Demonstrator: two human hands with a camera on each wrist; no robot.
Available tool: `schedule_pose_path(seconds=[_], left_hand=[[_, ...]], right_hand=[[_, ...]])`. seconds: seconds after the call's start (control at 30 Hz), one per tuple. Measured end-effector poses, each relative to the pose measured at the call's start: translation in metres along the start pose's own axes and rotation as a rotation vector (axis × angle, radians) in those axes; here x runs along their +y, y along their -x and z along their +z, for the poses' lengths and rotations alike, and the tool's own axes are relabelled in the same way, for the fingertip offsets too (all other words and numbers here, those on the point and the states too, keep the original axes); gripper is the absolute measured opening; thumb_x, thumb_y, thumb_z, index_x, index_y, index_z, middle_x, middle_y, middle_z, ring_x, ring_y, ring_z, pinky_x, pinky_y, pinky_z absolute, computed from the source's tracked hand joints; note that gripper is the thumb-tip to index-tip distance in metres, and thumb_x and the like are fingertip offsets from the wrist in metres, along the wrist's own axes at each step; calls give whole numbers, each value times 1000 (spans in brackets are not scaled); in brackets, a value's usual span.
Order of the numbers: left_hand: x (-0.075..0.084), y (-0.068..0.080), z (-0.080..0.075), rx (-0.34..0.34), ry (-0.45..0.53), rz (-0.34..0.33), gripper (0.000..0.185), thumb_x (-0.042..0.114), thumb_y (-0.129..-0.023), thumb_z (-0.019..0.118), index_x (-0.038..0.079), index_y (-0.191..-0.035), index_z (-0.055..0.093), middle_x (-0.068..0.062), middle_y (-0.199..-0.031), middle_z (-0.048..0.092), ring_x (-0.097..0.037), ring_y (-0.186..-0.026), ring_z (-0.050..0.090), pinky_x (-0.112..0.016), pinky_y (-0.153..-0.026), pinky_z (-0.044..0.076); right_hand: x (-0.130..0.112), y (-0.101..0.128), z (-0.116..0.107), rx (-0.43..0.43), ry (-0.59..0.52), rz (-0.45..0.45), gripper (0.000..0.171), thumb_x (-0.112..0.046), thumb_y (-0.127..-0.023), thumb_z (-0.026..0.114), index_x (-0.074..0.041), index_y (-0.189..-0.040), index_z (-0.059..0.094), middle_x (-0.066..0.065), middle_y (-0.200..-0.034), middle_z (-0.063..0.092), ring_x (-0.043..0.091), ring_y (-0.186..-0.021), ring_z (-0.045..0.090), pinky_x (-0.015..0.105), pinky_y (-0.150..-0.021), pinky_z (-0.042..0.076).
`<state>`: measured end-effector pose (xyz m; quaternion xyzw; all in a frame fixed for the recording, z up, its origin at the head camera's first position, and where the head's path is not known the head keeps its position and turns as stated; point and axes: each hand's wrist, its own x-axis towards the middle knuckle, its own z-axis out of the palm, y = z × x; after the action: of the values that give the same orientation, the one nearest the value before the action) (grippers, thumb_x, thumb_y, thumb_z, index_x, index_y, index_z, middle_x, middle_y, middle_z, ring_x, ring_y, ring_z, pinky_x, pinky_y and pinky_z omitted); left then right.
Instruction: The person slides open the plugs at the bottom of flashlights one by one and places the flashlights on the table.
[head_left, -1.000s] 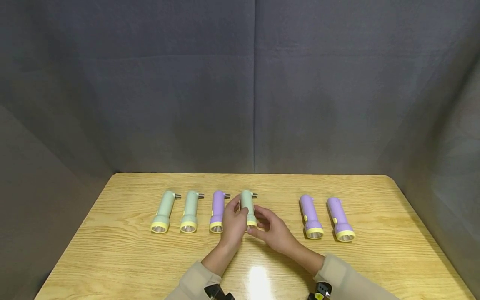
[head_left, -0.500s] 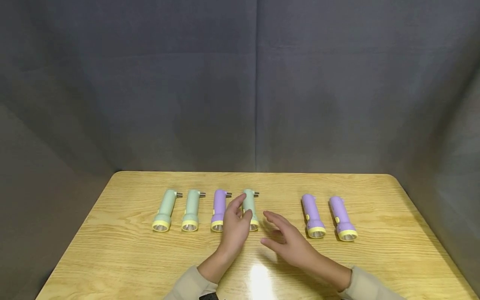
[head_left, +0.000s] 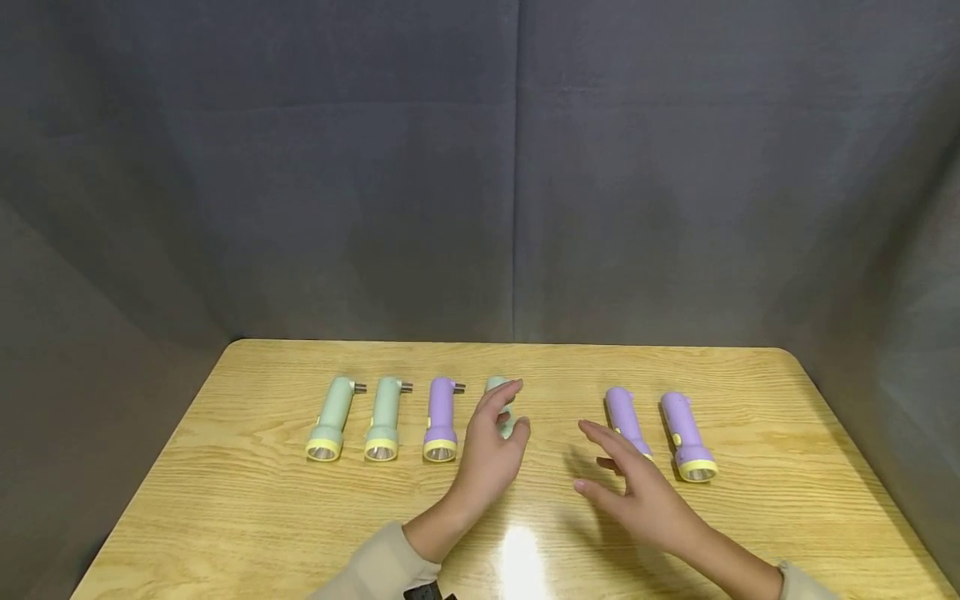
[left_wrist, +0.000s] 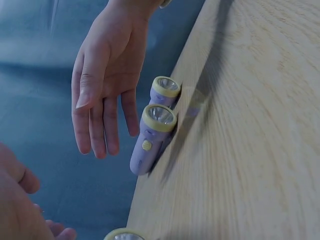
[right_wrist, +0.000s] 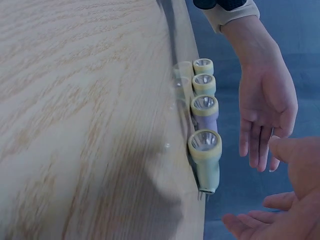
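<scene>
Six torches lie in a row along the far half of the table (head_left: 247,517), lenses toward the person. From the left edge they run green (head_left: 330,417), green (head_left: 385,418), purple (head_left: 440,419), then a third green torch (head_left: 501,398), a gap, and two purple ones (head_left: 626,419) (head_left: 686,437) toward the right edge. The green torch looks set down in the fourth place, so that placing seems done; the gap beside it suggests the row is not yet closed up.

The left hand (head_left: 491,454) hovers over the fourth torch with fingers relaxed and straight, gripping nothing; it hides most of that torch, so whether a fingertip touches it cannot be told. The right hand (head_left: 637,487) floats palm-open, fingers spread, just short of the nearer purple torch (left_wrist: 150,137) and holds nothing.

A second ago both hands were closed round the green torch at the row's middle. Since then both have let go, and the right hand has drifted toward the right-hand pair. The other torches have stayed put.
</scene>
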<state>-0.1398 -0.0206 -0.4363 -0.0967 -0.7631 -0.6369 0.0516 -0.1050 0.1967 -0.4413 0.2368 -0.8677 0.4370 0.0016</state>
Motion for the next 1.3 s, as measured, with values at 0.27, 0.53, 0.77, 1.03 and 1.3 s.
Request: schedule_pose_path(seconds=[0.27,0.53,0.77,1.03,1.3], left_hand=[[14,-7,16,-143,-30,-48,47,6,-100,58,2,-146,50,-13,-149,47,-30,-133,47,-48,-108,46],[16,-17,35,-259,-35,-131,50,15,-103,59,1,-149,47,-19,-149,45,-39,-123,55,-44,-95,56],[15,-26,53,-316,-24,-245,54,23,-103,60,1,-151,45,-14,-152,47,-33,-135,51,-43,-101,53],[5,-35,71,-272,34,-311,53,20,-102,62,-3,-147,47,-21,-147,50,-34,-132,53,-46,-103,51],[-6,-39,87,-237,85,-371,53,19,-102,61,-7,-146,47,-24,-146,51,-37,-133,52,-49,-108,46]], right_hand=[[3,6,-14,61,54,-5,67,-12,-94,75,1,-151,43,21,-152,46,41,-130,52,54,-100,49],[13,10,-25,129,89,55,68,-9,-93,76,6,-149,41,27,-152,43,51,-132,47,61,-102,43],[22,9,-28,135,25,150,73,-15,-98,71,11,-153,29,34,-156,31,54,-138,38,57,-109,35],[34,9,-25,149,-26,236,85,-20,-98,71,12,-156,18,38,-159,17,60,-141,25,69,-110,29],[48,8,-20,115,-139,277,91,-21,-100,67,12,-157,4,36,-163,5,63,-142,15,68,-110,31]])
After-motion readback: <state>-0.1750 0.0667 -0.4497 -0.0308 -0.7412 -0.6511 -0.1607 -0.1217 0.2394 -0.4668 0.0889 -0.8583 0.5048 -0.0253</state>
